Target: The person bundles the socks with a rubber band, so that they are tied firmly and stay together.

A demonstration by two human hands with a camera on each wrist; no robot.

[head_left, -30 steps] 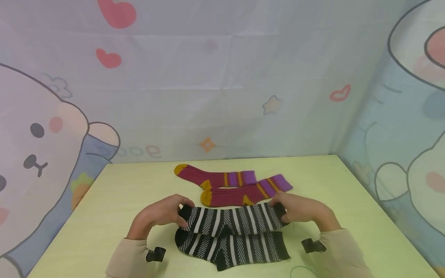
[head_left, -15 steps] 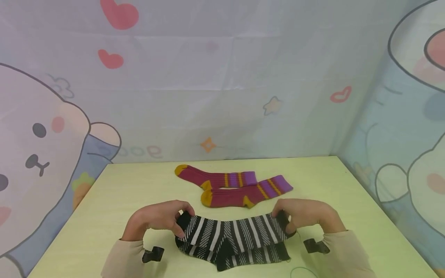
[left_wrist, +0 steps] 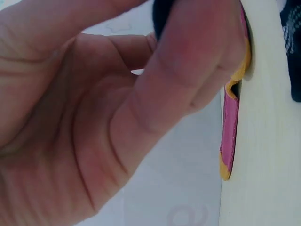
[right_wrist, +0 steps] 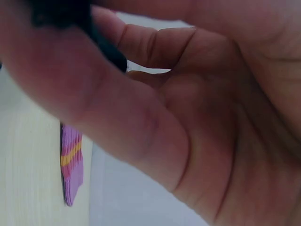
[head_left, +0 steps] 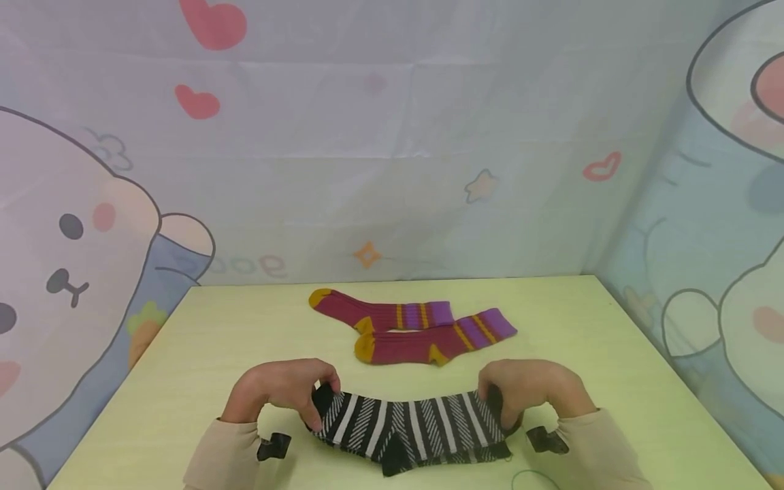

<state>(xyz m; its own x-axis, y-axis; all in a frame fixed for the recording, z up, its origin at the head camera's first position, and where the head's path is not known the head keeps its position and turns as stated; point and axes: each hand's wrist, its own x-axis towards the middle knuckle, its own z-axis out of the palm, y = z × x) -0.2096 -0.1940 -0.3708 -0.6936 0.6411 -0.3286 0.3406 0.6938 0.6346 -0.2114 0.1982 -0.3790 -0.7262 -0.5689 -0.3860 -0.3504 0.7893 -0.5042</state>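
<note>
A black-and-white striped sock (head_left: 416,422) is stretched sideways between both hands. My left hand (head_left: 288,388) pinches its dark toe end, thumb in front and fingers behind. At the other end, my right hand (head_left: 527,391) pinches the dark cuff the same way. Beneath it lies a matching striped sock, mostly covered, with only its lower edge showing. In the left wrist view the left hand (left_wrist: 117,94) fills the frame, a bit of dark fabric between thumb and fingers. The right wrist view shows the right hand (right_wrist: 155,103) pinching dark fabric too.
Behind the hands, two maroon socks with yellow toes and purple cuffs, a rear one (head_left: 386,314) and a front one (head_left: 410,346), lie touching on the pale yellow table (head_left: 184,381). A thin green loop (head_left: 534,471) lies at the front edge. A printed cloth backdrop stands behind.
Both hands have moved down toward the person, bringing the held striped sock off the maroon socks and over its match, which is now almost fully covered.
</note>
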